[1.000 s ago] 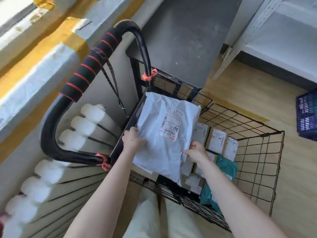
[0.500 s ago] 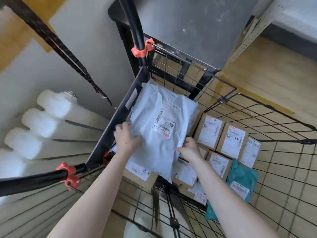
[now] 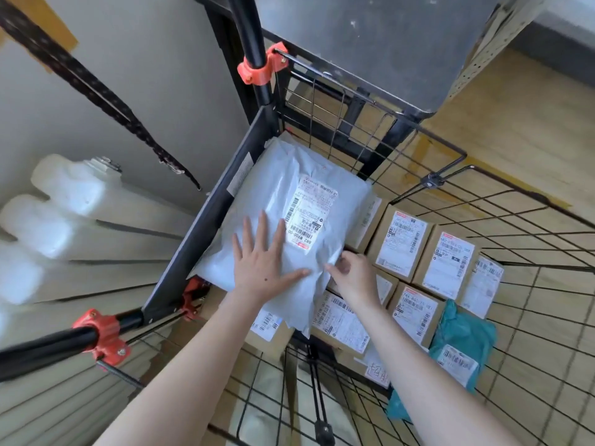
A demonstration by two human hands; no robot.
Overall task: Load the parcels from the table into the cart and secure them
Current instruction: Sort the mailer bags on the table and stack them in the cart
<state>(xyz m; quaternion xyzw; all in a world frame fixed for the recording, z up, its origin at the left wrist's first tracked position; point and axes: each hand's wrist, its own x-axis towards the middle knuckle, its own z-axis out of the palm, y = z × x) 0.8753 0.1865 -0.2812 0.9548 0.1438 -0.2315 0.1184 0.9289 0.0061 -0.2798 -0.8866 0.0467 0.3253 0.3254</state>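
A white plastic mailer bag (image 3: pixel 277 201) with a shipping label lies flat in the black wire cart (image 3: pixel 531 284), against its left wall, on top of cardboard parcels. My left hand (image 3: pixel 262 262) presses flat on the bag with spread, straight fingers. My right hand (image 3: pixel 354 275) pinches the bag's right edge with curled fingers. Several labelled cardboard boxes (image 3: pixel 402 243) fill the cart floor to the right, and a teal mailer bag (image 3: pixel 460 342) lies at the near right.
The cart's black handle bar (image 3: pixel 42 346) with red clamps runs at the left. A black strap (image 3: pixel 106 101) hangs diagonally above a white radiator (image 3: pixel 64 220). A grey table (image 3: pixel 370 40) stands behind the cart. Wooden floor lies to the right.
The white bag has gone down from being held at both sides to lying flat in the cart. My left hand moved from gripping its edge to pressing on top.
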